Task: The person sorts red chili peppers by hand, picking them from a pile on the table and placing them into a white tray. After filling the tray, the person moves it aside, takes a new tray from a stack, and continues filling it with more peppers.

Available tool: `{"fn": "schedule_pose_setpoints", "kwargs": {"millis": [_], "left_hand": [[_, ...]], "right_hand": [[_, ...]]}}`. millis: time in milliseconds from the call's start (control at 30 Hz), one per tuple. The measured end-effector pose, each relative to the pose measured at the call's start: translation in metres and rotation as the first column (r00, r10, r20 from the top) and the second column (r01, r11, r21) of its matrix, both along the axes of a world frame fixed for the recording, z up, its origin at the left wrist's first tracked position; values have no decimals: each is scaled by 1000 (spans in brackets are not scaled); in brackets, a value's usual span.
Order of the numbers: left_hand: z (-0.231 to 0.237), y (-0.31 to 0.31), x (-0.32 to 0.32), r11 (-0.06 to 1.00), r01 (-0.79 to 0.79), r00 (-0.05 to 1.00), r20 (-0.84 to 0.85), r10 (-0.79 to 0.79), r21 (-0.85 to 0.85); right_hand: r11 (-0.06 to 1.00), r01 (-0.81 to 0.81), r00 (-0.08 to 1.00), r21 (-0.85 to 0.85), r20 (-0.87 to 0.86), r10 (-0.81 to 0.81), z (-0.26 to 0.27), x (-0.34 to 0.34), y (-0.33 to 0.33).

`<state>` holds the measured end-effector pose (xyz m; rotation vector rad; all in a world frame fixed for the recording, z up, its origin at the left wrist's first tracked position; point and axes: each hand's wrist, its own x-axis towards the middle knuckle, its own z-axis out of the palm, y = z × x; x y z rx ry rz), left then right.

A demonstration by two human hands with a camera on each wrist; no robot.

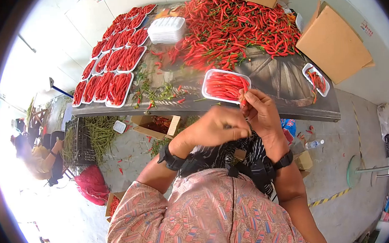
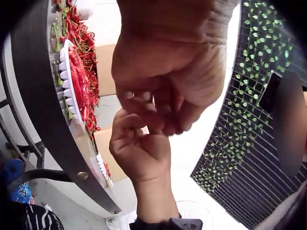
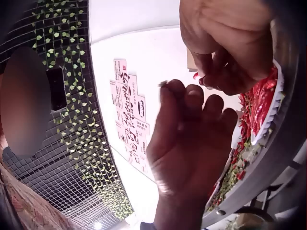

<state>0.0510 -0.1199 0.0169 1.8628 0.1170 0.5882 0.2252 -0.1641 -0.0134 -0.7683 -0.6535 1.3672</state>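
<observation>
In the head view my right hand [image 1: 264, 112] pinches a red chili pepper [image 1: 245, 96] over the near edge of a white tray [image 1: 205, 93] filled with red chilies. Just left of it is my left hand [image 1: 222, 125], thumb and fingertips drawn together. The right wrist view shows a small greenish chili stem [image 3: 163, 84] pinched between the left thumb and forefinger, while the right hand [image 3: 230, 48] curls above, a red tip by its fingers. Both hands come close together in the left wrist view, the left hand [image 2: 172, 57] partly covering the right hand [image 2: 144, 148].
A big heap of red chilies [image 1: 242, 28] covers the back of the dark table [image 1: 282, 81]. Filled trays [image 1: 119, 88] stand in rows at left, beside stacked white trays [image 1: 167, 31]. Stems [image 1: 163, 92] litter the front edge. One tray [image 1: 318, 82] with few chilies sits at right by a cardboard box [image 1: 333, 44].
</observation>
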Motion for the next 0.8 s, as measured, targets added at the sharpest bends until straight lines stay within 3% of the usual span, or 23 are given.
{"fn": "schedule_pose_setpoints", "kwargs": {"millis": [33,100,133,167,233,267,300,367,400,467,500,667,800], "left_hand": [[2,1,-1,1000,1,1000,0,-1,1],[4,4,-3,984,158,984,-101,-150,77],[7,8,-4,980,30,988,-156,2,198],[8,14,-5,980,31,988,-157,1,199],[12,29,-5,860,-325,908,-126,400,393],[10,36,-3,817,-420,874,-65,481,396],[5,46,-1,817,-417,876,-65,478,398],[-4,64,4,657,-510,820,84,566,556],[-8,69,6,688,-495,833,62,550,530],[-7,76,10,652,-478,828,54,558,589],[-7,79,12,610,-460,821,47,569,645],[-12,91,21,599,-435,824,28,566,672],[-17,97,23,577,-394,836,18,549,715]], "right_hand": [[1000,1,1000,1,0,-1,1,3,0],[992,126,948,27,290,-129,6,9,-1],[980,198,907,27,374,-194,10,10,-1],[980,199,907,27,373,-195,10,14,1],[938,314,704,146,627,-333,10,25,6],[925,328,595,193,718,-361,7,32,11],[923,331,594,194,717,-364,6,37,14],[901,293,364,319,834,-414,10,43,21],[899,297,363,321,833,-418,11,45,24],[890,263,220,372,875,-431,14,46,31],[890,265,221,372,875,-431,13,47,36],[925,172,154,339,918,-365,9,50,58],[936,143,215,321,913,-346,6,50,71]]}}
